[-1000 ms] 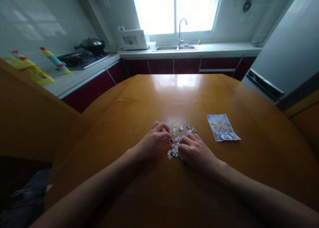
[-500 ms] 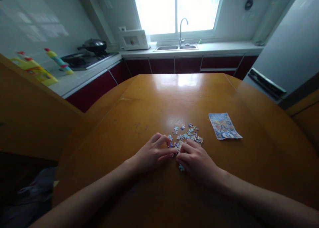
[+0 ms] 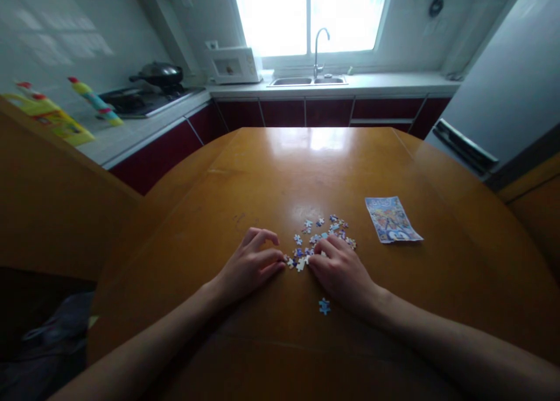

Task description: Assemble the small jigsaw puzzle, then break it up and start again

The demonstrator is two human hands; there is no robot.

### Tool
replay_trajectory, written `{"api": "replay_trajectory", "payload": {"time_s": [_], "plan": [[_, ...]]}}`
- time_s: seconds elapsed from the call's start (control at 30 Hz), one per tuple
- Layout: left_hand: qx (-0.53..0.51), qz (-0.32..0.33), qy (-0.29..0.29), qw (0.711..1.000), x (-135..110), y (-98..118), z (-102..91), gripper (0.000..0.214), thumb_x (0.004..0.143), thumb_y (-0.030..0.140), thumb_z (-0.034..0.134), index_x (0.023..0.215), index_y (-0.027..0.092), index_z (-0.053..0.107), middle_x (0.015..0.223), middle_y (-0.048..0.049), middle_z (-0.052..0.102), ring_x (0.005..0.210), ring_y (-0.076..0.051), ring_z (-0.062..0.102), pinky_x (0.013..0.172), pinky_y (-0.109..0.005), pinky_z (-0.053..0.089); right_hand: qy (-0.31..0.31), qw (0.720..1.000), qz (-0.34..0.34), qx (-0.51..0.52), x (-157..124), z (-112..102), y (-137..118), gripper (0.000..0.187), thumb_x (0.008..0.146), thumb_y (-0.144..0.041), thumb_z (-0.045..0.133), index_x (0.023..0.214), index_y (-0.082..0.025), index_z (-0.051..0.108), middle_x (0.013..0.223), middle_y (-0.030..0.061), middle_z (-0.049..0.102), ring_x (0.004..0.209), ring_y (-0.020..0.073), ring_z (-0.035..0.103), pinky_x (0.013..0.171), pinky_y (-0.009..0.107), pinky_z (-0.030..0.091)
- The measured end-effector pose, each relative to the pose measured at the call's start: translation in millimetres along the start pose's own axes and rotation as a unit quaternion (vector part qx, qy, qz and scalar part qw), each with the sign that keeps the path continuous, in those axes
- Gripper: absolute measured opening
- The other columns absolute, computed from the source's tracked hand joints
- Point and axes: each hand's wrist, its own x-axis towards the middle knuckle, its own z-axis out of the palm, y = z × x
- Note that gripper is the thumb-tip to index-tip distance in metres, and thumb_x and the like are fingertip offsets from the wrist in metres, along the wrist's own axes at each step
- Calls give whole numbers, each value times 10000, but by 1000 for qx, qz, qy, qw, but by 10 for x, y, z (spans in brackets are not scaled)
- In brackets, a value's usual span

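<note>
A loose pile of small jigsaw puzzle pieces [image 3: 298, 253] in blue, white and purple lies on the wooden table [image 3: 210, 214]. At the pile's left edge is my left hand [image 3: 250, 262], its fingers bent and apart, the fingertips close to the nearest pieces. My right hand [image 3: 340, 268] covers the pile's near right part. Its fingers are curled together, the thumb and index tips at a pale puzzle piece [image 3: 307, 260]; the other fingers hide what lies under them. One blue puzzle piece [image 3: 324, 306] sits alone nearer to me, below the right hand.
A printed picture sheet [image 3: 394, 220] lies right of the pile. Beyond the table are a counter with a sink [image 3: 291, 82], a microwave [image 3: 234, 65], and a stove with a black pan [image 3: 160, 74]. Yellow bottles [image 3: 56, 121] stand at left, a fridge [image 3: 494, 86] at right.
My left hand has drawn away leftward from the right hand, uncovering pale pieces between them. The right hand has shifted slightly, and the single blue piece now shows fully.
</note>
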Motion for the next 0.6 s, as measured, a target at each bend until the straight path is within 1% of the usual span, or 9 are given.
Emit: {"api": "replay_trajectory", "payload": {"time_s": [0.07,0.13,0.23,0.3,0.33,0.47,0.6], "plan": [[4,-3,3,1000,7,42,-8,80,868,257,703,945,234,709,1121,-74,547,1080,-241,455,933,-405,459,21,1000,-4,19,-13,-26,-19,190,930,-157,553,777,-200,657,886,64,630,863,207,486,803,356,428],[4,9,1,1000,25,111,-5,145,873,260,700,1017,249,705,1119,-73,552,1067,-237,456,933,-400,463,27,998,-14,60,-44,-63,-51,164,919,-161,563,795,-202,662,891,58,627,870,204,486,798,350,428],[3,34,-22,999,74,220,38,218,882,262,693,1099,288,693,1130,-63,566,1046,-229,454,925,-388,474,-5,992,-29,124,-96,-86,-107,161,913,-170,571,788,-211,664,874,45,620,894,204,493,803,342,434],[1,32,-31,999,115,265,89,211,885,260,690,1093,293,696,1136,-61,570,1050,-230,451,926,-393,479,-16,990,-15,139,-111,-76,-126,172,917,-184,579,779,-218,676,863,42,619,893,204,498,800,342,440],[-4,26,-28,999,135,276,115,187,888,256,686,1071,285,702,1133,-61,571,1054,-229,451,929,-395,481,-10,990,-2,138,-108,-71,-124,166,918,-192,585,788,-219,684,868,45,622,890,205,500,798,345,444],[-26,23,-7,999,195,263,175,89,899,251,674,977,244,717,1100,-61,578,1055,-220,460,938,-389,487,39,989,51,130,-65,-98,-21,145,927,-176,563,891,-200,702,896,68,630,884,212,514,795,362,455],[-7,49,-25,998,213,237,145,97,889,315,690,952,242,705,1089,-54,595,1052,-221,467,945,-387,483,76,985,79,131,-47,-199,184,146,913,-157,559,922,-192,700,898,78,636,900,224,530,799,372,464]]}}
